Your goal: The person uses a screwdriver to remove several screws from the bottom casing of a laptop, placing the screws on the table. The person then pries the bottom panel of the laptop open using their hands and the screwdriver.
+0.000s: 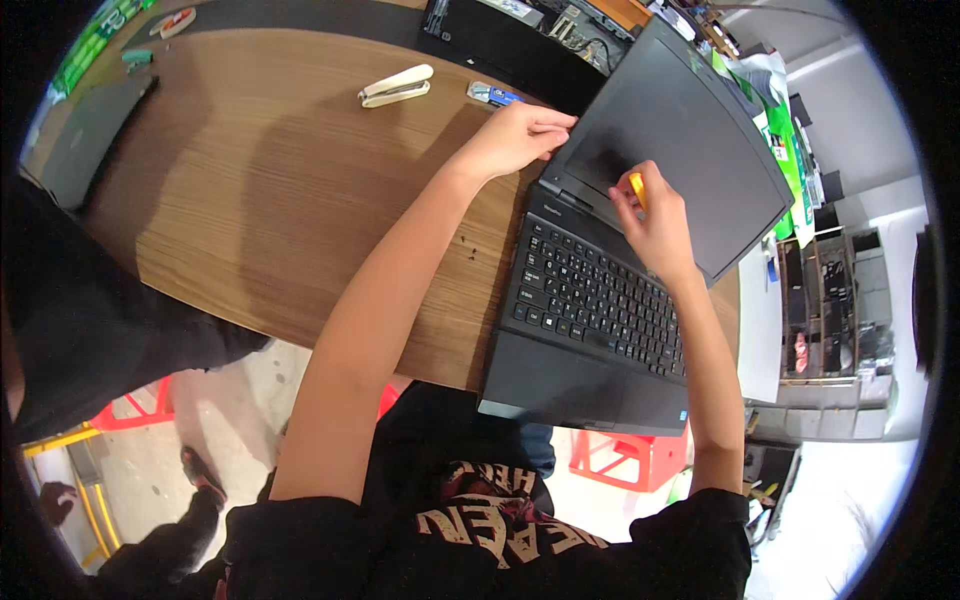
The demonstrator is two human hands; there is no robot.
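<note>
The right hand (658,220) is closed around a small yellow tool (638,190), held at the lower border of the screen (690,140), near the hinge side. The tool's tip is hidden by the fingers, so whether it touches the border or the panel cannot be told. If it does, a slip or too steep an angle could scratch the panel or crack the thin frame.

The left hand (518,137) is at the screen's left edge with its fingers stretched out together; whether they pinch the edge or only rest against it, I cannot tell. A weak hold there could let the screen swing or twist under pressure from the other side, straining the hinges.

The laptop (580,355) lies open on the wooden table (270,150), its front edge seeming to jut past the table's rim. A hard push down there could tip it, or a pull could drag it off. The right forearm passes over the end of the keyboard (590,290), where leaning could press keys. Dark crumbs (468,247) beside the laptop might scuff its underside if it slides over them.
</note>
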